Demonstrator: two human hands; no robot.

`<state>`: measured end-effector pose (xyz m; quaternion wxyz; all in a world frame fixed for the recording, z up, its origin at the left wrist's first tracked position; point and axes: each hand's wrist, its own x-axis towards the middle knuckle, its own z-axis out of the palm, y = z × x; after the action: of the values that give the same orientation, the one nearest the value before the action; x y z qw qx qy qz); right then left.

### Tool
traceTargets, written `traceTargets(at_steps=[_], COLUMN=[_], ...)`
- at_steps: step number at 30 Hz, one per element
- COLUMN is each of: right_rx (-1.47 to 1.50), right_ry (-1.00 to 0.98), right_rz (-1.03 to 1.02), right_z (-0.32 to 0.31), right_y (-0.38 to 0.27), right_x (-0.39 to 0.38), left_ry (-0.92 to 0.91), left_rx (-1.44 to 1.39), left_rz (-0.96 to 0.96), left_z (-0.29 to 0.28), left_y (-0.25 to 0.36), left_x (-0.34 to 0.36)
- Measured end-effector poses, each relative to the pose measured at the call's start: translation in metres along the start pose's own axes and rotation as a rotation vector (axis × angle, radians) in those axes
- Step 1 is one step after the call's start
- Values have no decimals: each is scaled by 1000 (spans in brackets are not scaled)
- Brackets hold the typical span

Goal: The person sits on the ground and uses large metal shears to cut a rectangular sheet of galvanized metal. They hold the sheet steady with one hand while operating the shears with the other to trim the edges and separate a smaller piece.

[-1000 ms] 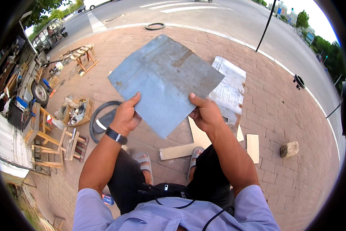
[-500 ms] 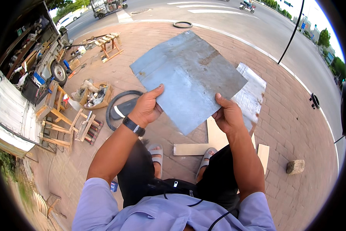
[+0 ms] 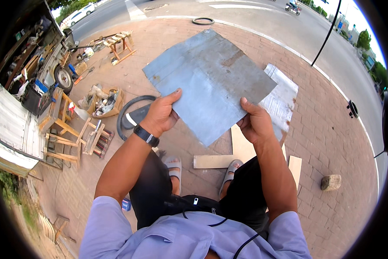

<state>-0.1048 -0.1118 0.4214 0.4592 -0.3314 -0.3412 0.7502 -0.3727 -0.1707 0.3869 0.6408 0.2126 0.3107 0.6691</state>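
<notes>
A thin blue-grey metal sheet (image 3: 207, 82), roughly square and stained with rust, is held up in front of me, one corner pointing down. My left hand (image 3: 163, 113) grips its lower left edge, thumb on top and fingers hidden beneath. On the lower right edge, my right hand (image 3: 255, 123) pinches it the same way. Behind the sheet, on the right, a silvery sheet (image 3: 281, 96) with rusty edges lies on the paving. Pale flat boards (image 3: 214, 161) rest on the ground by my feet, partly covered by the metal sheet and my right arm.
Left of me stand wooden sawhorse-like frames (image 3: 94, 137) and a cardboard box (image 3: 112, 105) of odds and ends. A black rubber ring (image 3: 121, 116) lies beside my left forearm. A stone block (image 3: 331, 182) sits at the right. Beyond the kerb runs a road (image 3: 181, 9) with traffic.
The metal sheet and both hands have shifted slightly up and left in the view. My grip on it looks the same. A three-wheeled vehicle on the road has left the view.
</notes>
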Motion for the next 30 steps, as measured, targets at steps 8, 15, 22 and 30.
traceTargets(at_steps=[8,15,22,30], right_rx=[12,30,37,11], right_ry=[-41,-78,-51,-4], right_rz=[-26,-22,-14,-13], right_z=[-8,-13,-7,-6], right_y=[2,2,1,3], right_x=[1,3,3,1], left_ry=[-14,-27,-30,-24], left_rx=[-16,-34,-19,15], left_rz=[-9,-10,-8,-1], left_z=[-1,-5,-11,-6], left_y=[-2,-4,-2,-1], left_x=[2,5,7,2])
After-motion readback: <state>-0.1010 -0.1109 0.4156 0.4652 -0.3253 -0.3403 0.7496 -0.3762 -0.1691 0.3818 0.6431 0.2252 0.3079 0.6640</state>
